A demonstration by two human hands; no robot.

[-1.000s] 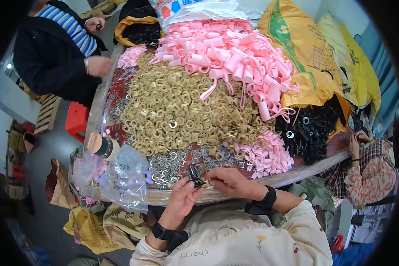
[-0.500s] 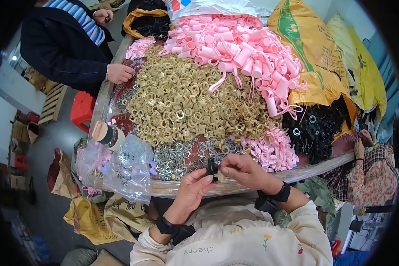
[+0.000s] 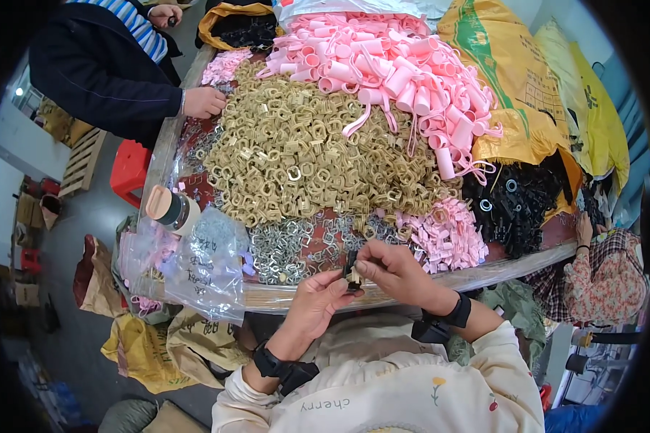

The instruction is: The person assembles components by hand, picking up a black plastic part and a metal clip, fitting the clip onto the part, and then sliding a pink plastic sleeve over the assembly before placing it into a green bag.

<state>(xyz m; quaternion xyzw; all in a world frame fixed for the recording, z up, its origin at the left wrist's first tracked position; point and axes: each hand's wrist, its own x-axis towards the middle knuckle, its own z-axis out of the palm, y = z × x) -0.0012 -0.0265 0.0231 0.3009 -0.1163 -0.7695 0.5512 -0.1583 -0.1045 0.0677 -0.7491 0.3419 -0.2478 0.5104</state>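
Note:
Near the front edge of the table, my left hand (image 3: 316,302) pinches a small black plastic part (image 3: 352,263) between thumb and fingers. A tan plastic piece (image 3: 354,277) sits against this black part. My right hand (image 3: 397,273) has its thumb and forefinger closed on the tan piece from the right. Just beyond my hands lie silvery metal clips (image 3: 278,252). Farther back spreads a wide heap of tan plastic rings (image 3: 289,155). A pile of small pink pieces (image 3: 448,234) lies beyond my right hand.
Pink tubes with straps (image 3: 390,68) are heaped at the back. Black parts (image 3: 520,209) spill from a yellow sack (image 3: 513,79) on the right. A lidded bottle (image 3: 173,211) and clear plastic bag (image 3: 208,270) stand front left. A co-worker's hand (image 3: 204,102) reaches in from the left; another person (image 3: 603,278) sits right.
My right thumb and forefinger have shifted slightly left and up, closer to the black part, and the tan piece now sits against it. The co-worker's hand at left has moved slightly.

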